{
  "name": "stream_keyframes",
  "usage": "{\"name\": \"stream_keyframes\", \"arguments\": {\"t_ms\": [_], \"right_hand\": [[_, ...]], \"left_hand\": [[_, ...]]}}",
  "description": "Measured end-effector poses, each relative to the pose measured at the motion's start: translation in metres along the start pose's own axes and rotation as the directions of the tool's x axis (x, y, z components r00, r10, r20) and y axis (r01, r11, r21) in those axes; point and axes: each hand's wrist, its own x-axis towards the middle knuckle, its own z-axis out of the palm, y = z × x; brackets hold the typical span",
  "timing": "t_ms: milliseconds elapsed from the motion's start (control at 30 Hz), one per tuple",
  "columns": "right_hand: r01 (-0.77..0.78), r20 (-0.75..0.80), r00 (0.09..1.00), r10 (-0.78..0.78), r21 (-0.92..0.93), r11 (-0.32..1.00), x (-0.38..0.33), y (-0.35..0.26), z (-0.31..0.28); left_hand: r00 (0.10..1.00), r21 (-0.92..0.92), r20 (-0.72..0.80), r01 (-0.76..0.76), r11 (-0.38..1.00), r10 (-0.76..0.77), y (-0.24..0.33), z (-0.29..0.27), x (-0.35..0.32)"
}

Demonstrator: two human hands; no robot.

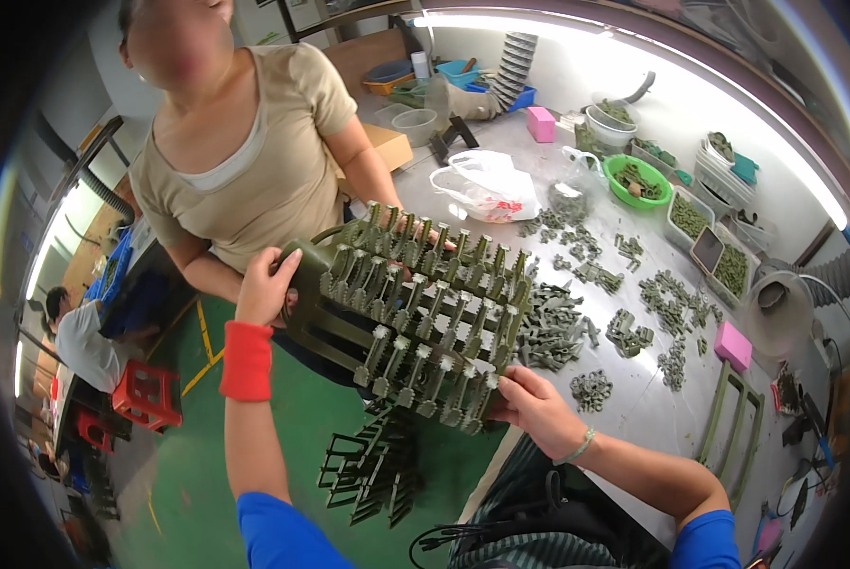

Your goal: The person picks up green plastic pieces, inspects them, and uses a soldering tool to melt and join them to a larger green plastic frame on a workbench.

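Note:
An olive-green moulded plastic frame [411, 308] with rows of small toothed parts on it is held up between me and a person in a beige top. My left hand [266, 284], with a red wristband below it, grips the frame's left edge. My right hand [531, 406] grips its lower right corner. The other person's hand [408, 226] touches the frame's far top edge. More green frames [373, 469] lie stacked on the green floor below it.
The grey table [634, 408] holds several piles of small green parts [550, 327], a white plastic bag [489, 185], a green bowl [637, 180], trays of parts [688, 216], pink blocks [733, 345] and an empty green frame [733, 427]. Red stools [147, 394] stand at the left.

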Motion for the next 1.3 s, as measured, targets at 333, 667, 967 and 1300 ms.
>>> {"name": "stream_keyframes", "arguments": {"t_ms": [333,667,967,1300], "right_hand": [[0.147,-0.01,0.986,-0.167,-0.418,0.896,-0.038,-0.075,-0.067],[0.164,0.146,0.986,-0.077,-0.842,0.513,-0.033,-0.128,-0.134],[0.177,0.184,0.982,-0.046,-0.806,0.564,-0.029,-0.154,-0.158],[0.165,0.192,0.981,-0.037,-0.712,0.682,-0.02,-0.157,-0.174]], "left_hand": [[0.944,-0.552,0.12,0.321,0.769,-0.308,0.042,0.018,-0.115],[0.868,-0.815,0.357,0.47,0.339,-0.346,0.047,0.056,-0.216],[0.768,-0.698,0.565,0.64,0.322,-0.302,0.011,0.101,-0.259],[0.645,-0.597,0.736,0.762,0.253,-0.205,-0.011,0.129,-0.268]]}}
